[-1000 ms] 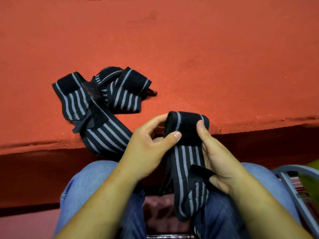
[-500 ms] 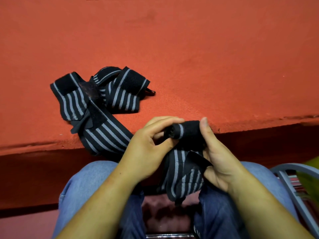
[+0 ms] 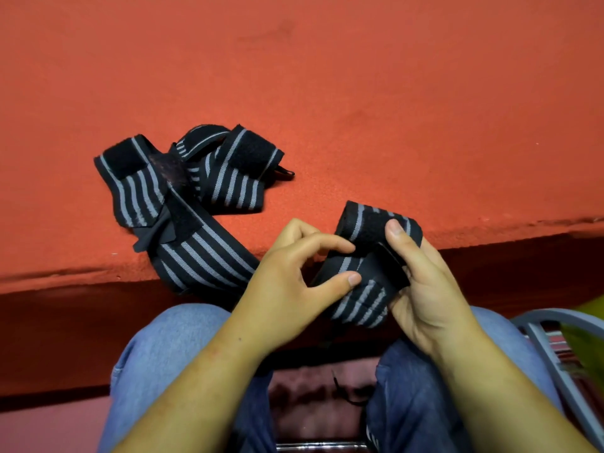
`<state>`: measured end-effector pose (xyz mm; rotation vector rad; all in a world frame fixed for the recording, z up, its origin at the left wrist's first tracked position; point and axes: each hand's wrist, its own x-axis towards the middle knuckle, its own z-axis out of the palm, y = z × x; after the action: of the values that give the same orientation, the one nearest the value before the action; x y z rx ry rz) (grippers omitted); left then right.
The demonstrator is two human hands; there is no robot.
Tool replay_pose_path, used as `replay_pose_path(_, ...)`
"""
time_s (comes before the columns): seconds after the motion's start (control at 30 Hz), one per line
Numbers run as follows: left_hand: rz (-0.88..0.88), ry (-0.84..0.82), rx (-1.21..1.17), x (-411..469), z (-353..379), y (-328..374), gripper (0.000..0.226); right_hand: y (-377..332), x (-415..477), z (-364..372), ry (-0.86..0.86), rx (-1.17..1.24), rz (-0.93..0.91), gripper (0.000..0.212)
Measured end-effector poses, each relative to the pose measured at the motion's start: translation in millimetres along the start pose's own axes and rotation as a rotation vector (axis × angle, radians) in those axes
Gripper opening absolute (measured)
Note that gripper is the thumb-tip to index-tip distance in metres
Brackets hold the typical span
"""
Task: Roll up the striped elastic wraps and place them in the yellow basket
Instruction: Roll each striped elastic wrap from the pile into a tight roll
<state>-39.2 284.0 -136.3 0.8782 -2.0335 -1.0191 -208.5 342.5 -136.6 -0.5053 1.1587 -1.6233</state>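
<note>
1. The striped elastic wrap [image 3: 366, 266] is held in both hands above the lap, at the near edge of the counter [image 3: 392, 109]. It is partly rolled into a thick bundle, with a black fuzzy patch at its upper end and grey stripes showing at its lower end.
2. The right hand [image 3: 425, 289] grips the bundle from the right. Its thumb [image 3: 397, 233] presses down on the black patch, and its fingers curl underneath, mostly hidden.
3. The left hand [image 3: 284, 289] pinches the bundle's left side between its thumb [image 3: 346, 279] and its curled fingers [image 3: 333, 245].
4. To the left, a loose pile of wraps [image 3: 183, 197] lies on the counter, unrolled and crossing over one another. One strap [image 3: 202, 256] runs from the pile to the counter's edge, close to the left hand.
5. The counter is covered in red-orange cloth.
6. Below the hands are the person's knees in blue jeans [image 3: 170, 348].
7. At the lower right stands a grey metal frame [image 3: 549, 348], with a blurred yellow-green shape [image 3: 585, 344] beside it; what that is cannot be told.
</note>
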Motion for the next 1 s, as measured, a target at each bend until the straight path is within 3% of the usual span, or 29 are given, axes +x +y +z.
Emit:
replay_pose_path(0.4, 0.045, 0.012, 0.29, 0, 9, -7, 0.031, -1, -3, -1, -0.057, -0.075, -0.025, 0.046)
replay_pose_path(0.6, 0.017, -0.062, 0.036, 2, 2, -4, 0.009, -1, -4, 1, -0.065, -0.079, -0.065, 0.047)
replay_pose_path(0.87, -0.037, -0.177, -0.115, 0, -5, 0, 0.009, -2, -1, 0, -0.033, -0.052, -0.064, 0.047)
replay_pose_path(1.0, -0.07, -0.237, -0.196, 0, -11, 1, 0.008, -4, 2, -1, 0.081, 0.02, -0.091, 0.047)
